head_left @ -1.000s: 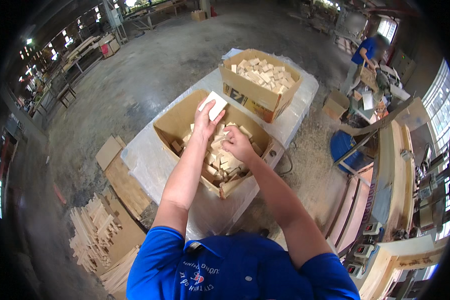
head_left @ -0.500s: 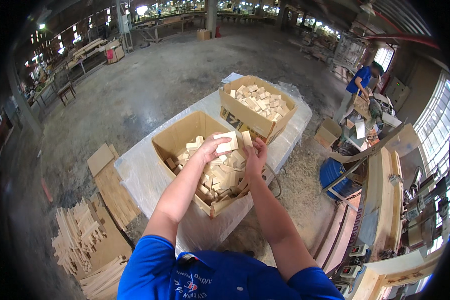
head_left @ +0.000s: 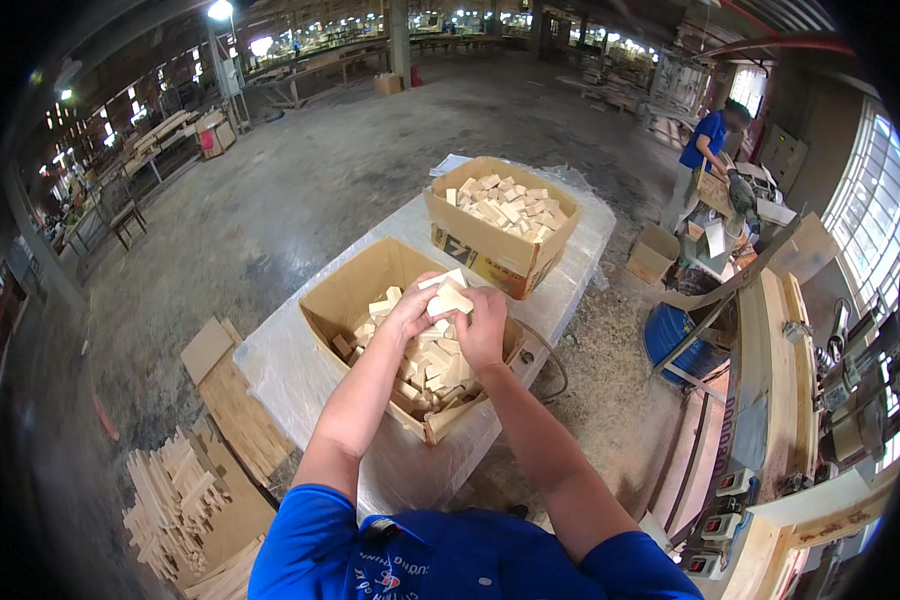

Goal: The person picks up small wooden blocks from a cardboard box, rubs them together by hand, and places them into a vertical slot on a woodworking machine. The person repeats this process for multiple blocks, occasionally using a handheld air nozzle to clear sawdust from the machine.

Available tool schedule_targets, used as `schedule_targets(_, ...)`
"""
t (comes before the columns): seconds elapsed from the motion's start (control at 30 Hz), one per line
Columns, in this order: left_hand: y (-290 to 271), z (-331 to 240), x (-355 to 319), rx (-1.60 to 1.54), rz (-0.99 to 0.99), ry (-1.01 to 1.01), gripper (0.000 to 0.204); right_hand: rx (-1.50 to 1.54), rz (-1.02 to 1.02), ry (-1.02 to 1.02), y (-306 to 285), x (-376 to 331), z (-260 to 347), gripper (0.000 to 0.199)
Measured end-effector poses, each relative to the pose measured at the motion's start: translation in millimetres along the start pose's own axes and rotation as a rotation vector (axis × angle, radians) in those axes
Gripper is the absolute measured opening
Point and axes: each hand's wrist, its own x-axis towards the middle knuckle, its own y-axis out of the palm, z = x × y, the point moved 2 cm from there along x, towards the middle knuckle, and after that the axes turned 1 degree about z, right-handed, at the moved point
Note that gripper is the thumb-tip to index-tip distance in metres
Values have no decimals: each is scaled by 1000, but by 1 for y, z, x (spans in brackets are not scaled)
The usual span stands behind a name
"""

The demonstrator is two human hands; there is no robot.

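Observation:
Over the nearer open cardboard box (head_left: 332, 300), my two hands meet around pale wooden blocks. My left hand (head_left: 412, 312) is closed on a wooden block (head_left: 442, 280). My right hand (head_left: 484, 325) grips another wooden block (head_left: 454, 297), which lies against the first one at an angle. The fingertips partly cover both pieces, so I cannot tell whether more are held. Below the hands, many loose wooden blocks (head_left: 432, 368) fill the lower part of the box. Just beyond stands a second cardboard box (head_left: 490, 255), heaped with similar blocks (head_left: 510, 207).
Both boxes stand on a plastic-wrapped platform (head_left: 280, 345). Wooden strips (head_left: 175, 495) lie stacked on the floor at left. A blue drum (head_left: 675, 340) and a workbench (head_left: 765, 370) are at right. Farther right, a person in a blue shirt (head_left: 705, 140) works at a machine.
My right hand has moved left and brought its block against the one in my left hand. The whole view has shifted slightly.

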Motion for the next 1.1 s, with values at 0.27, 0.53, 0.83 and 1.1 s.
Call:
schedule_targets(0.27, 7, -3, -10, 87, -77, 74, 37, 208, -93, 258, 2, -3, -9, 29)
schedule_targets(0.53, 9, -4, -16, 82, -126, 37, 38, 717, -140, 509, 25, -14, -39, 30)
schedule_targets(0.83, 4, -6, -13, 117, -165, 93, 39, 530, -77, 490, 32, -11, -46, 26)
schedule_targets(1.1, 3, 4, -17, 154, -238, 68, 38, 377, -89, 417, 25, -14, -38, 26)
